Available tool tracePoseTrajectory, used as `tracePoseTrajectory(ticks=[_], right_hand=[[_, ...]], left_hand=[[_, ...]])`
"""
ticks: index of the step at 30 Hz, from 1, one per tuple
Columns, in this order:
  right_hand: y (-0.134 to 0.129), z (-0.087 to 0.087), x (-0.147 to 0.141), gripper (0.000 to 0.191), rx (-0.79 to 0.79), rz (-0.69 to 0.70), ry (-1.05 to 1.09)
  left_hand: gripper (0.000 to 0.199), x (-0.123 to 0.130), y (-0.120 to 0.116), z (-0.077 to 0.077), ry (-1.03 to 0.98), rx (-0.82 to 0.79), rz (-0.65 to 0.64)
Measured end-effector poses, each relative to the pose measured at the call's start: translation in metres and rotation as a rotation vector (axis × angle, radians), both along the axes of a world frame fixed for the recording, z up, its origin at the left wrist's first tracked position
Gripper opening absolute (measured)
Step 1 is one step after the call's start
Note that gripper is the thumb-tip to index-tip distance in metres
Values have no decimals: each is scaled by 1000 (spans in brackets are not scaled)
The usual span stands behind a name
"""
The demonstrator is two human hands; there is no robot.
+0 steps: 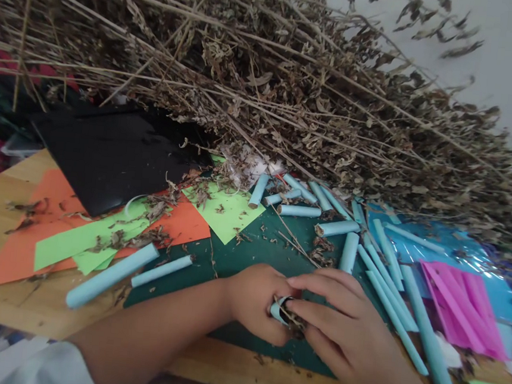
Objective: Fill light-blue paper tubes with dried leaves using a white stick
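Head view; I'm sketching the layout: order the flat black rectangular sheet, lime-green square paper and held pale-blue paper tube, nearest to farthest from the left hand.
1. Held pale-blue paper tube: gripped in the left hand.
2. Lime-green square paper: ahead, slightly left.
3. Flat black rectangular sheet: farther left.

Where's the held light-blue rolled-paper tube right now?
In the head view, the light-blue rolled-paper tube is right of centre, low, gripped in the left hand, with the right hand at its leafy open end, over the dark green mat.

Pale-blue tube (278, 310) gripped, dry leaves (297, 327) at mouth.
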State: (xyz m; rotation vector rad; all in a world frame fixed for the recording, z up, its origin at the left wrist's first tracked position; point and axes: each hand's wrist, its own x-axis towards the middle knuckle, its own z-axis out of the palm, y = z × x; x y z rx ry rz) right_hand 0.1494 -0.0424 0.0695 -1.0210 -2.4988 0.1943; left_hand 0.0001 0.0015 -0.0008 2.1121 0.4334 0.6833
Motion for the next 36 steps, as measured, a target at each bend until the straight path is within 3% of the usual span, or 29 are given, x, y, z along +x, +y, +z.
tracePoseTrajectory(ticks=[8, 12, 16, 21, 24, 30, 36], right_hand=[[3, 17, -3, 27, -64, 34, -196], [0, 14, 6, 35, -70, 30, -136], [-7, 6, 10, 28, -21, 33, -11], [-14, -4, -4, 18, 147, 4, 139], [-11, -6, -9, 19, 170, -31, 161], [-5, -3, -3, 15, 115, -34, 83], [-4, 1, -2, 8, -48, -74, 188]], left_hand=[[17, 1, -1, -1, 12, -35, 6], [18, 0, 1, 0, 70, -19, -27], [24, 0, 2, 1, 119, 44, -33], [30, 1, 2, -2, 108, 82, -38], [30, 1, 1, -1, 130, 64, -34], [20, 1, 0, 0, 79, 31, -16], [16, 1, -2, -5, -19, 10, 32]])
